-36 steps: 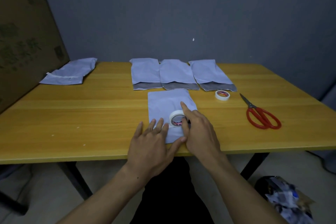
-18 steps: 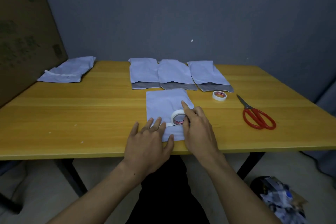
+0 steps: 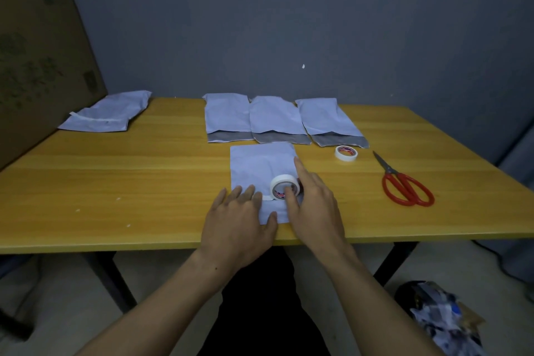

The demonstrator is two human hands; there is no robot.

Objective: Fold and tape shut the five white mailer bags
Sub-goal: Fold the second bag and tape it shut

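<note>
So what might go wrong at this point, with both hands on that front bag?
The left hand presses the mailer bag flat, but its near edge lies at the edge of the table; a tug on the tape roll in the right hand might shift or crease it. The scissors lie off to the right and both hands are busy, so reaching to cut may let the tape lift.

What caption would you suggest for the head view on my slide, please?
Left hand rests flat on a white mailer bag while the right hand holds a tape roll on it.
</note>
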